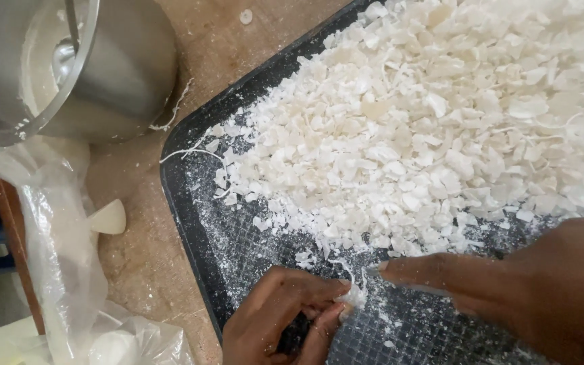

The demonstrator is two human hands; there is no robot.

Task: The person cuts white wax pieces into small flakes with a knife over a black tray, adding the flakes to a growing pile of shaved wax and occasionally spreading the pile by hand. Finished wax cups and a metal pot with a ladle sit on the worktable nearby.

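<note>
White flake (pixel 355 295) seemingly pinched by left hand (pixel 285 324) fingers (pixel 329 316), over tray (pixel 190 223)

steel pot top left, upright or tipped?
Tipped. The steel pot leans with its open rim facing the camera, a ladle visible inside; it rests on the wooden table.

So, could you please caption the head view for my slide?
Both hands, left hand and right hand, pinch a white piece over a black tray of white flakes.
</note>
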